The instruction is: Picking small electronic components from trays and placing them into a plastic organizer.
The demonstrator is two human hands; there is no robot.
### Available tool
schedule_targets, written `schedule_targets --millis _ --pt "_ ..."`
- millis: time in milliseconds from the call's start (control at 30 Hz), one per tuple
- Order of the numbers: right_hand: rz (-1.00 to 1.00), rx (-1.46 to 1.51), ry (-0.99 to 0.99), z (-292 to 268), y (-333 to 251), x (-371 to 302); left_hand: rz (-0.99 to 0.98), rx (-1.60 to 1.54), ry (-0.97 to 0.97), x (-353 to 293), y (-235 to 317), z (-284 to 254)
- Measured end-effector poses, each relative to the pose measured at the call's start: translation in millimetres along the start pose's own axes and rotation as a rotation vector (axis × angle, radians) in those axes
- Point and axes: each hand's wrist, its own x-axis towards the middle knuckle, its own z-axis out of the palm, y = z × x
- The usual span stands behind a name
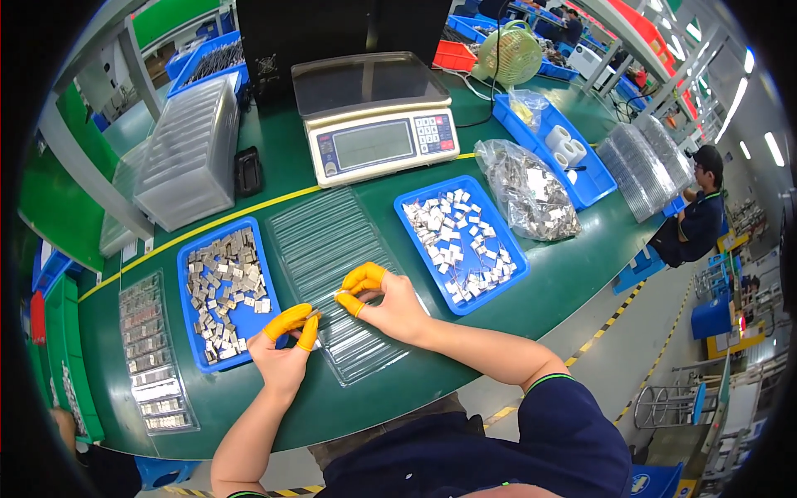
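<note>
My left hand [278, 358], yellow covers on its fingertips, is closed in a pinch on a small grey metal piece [313, 314]. Facing it, my right hand [392, 309] wears the same covers and pinches a small white part, mostly hidden by the fingers. Both hands are over a clear ribbed plastic tray [320, 224], a short gap between them. Beside my left hand lies a blue tray [251, 319] of loose grey metal pieces. To the right of my right hand, another blue tray [516, 249] holds white parts with thin leads.
A filled clear tray [154, 365] lies at far left. Behind are a weighing scale [378, 145], stacked clear trays [187, 153] and a black dish [247, 171]. At right stand a bag of parts [527, 191], a blue bin [594, 187] with white rolls, and a seated person [697, 212].
</note>
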Motion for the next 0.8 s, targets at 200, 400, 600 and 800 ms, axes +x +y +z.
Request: schedule_targets --millis 200,400,600,800 --pt "0.023 -0.014 0.017 -0.4 -0.1 1.1 -0.049 -0.116 0.053 0.8 -9.5 3.5" --pt "-0.144 -0.085 -0.076 7.5 1.7 -1.0 -0.005 -0.033 0.012 0.3 -7.8 -1.4" --pt "-0.154 -0.085 -0.156 10.2 8.2 -4.2 0.046 0.033 -0.040 0.1 -7.4 -2.3" --pt "-0.164 -0.076 -0.135 10.1 5.7 -2.4 0.078 0.051 -0.036 2.0 -5.4 -0.6"
